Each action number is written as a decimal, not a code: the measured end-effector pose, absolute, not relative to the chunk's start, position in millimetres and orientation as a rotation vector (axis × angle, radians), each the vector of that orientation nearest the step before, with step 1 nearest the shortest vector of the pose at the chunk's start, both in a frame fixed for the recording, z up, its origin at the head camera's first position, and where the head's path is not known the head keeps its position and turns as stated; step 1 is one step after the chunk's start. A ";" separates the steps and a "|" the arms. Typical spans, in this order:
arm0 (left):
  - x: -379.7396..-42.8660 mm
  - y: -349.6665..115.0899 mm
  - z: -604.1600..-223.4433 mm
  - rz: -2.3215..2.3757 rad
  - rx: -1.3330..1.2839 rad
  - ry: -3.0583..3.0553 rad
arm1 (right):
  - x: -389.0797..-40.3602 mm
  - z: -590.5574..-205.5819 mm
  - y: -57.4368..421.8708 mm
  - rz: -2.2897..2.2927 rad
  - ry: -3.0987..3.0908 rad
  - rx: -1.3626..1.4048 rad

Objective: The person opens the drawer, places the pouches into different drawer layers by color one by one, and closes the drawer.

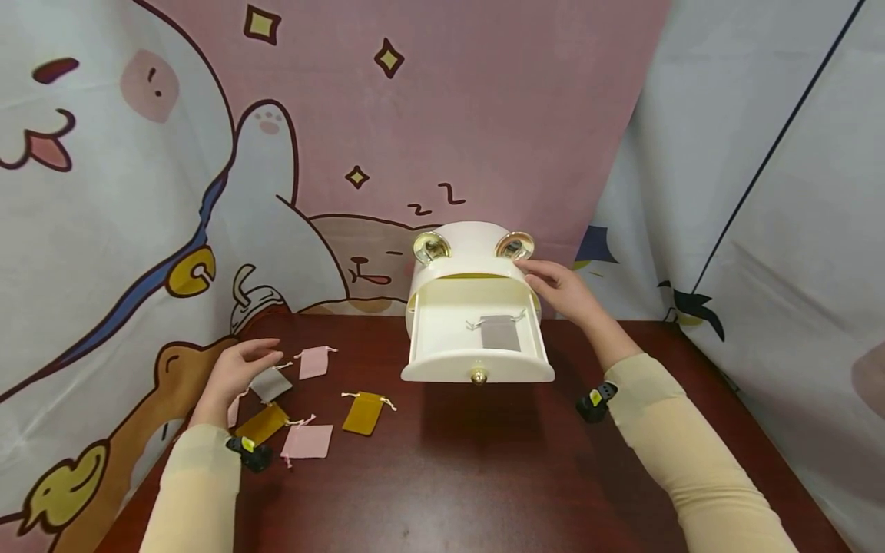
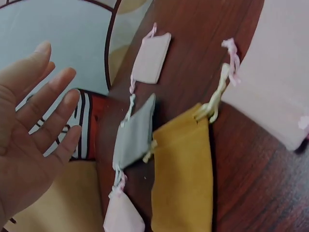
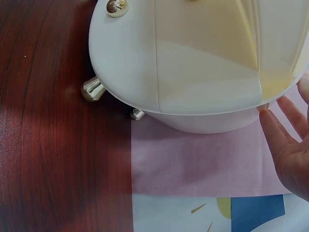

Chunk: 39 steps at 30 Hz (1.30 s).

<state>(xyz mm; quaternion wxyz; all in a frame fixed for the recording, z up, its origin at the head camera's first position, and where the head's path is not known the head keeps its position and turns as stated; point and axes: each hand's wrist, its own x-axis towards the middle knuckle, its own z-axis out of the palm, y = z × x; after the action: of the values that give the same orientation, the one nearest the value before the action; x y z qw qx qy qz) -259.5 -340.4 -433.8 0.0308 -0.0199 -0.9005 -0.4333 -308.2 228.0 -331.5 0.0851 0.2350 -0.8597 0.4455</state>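
A cream-white rounded box (image 1: 473, 236) with two gold ring-shaped ears stands at the back of the table. Its drawer (image 1: 477, 366) is pulled out, and a grey drawstring pouch (image 1: 500, 333) lies inside. At the box's right side, below the right ear, my right hand (image 1: 565, 292) touches the edge with extended fingertips; the right wrist view shows this hand (image 3: 292, 150) by the rim. My left hand (image 2: 36, 116) hovers with loose fingers, holding nothing. Beside it lie a grey pouch (image 2: 136, 135), a mustard pouch (image 2: 183, 179) and small pink pouches (image 2: 152, 60).
Another mustard pouch (image 1: 363, 413) lies left of the drawer, near a larger pink pouch (image 1: 309, 442). A gold knob (image 1: 478, 376) sticks out from the drawer front. Metal feet (image 3: 93, 89) raise the box off the dark wooden table (image 1: 484, 491). Printed cloth (image 1: 484, 100) hangs behind.
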 end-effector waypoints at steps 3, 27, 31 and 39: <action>-259.2 -344.5 -436.7 -1.331 -0.029 -2.776 | -318.6 -342.4 233.4 1.311 -2.562 0.684; -253.0 -358.6 -470.1 -1.499 0.254 -2.725 | -311.8 -336.4 230.1 1.302 -2.574 0.688; -253.6 -358.7 -473.4 -1.399 0.259 -2.760 | -309.1 -333.7 228.8 1.306 -2.577 0.693; -256.9 -357.6 -488.4 -1.159 0.297 -2.794 | -324.2 -349.3 236.8 1.278 -2.568 0.683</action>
<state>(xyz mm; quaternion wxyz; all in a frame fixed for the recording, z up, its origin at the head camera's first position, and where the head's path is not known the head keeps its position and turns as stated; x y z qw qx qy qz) -256.9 -357.6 -488.4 0.0508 0.0977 -0.9180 -0.3809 -324.2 236.8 -349.3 0.0963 0.2306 -0.8668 0.4316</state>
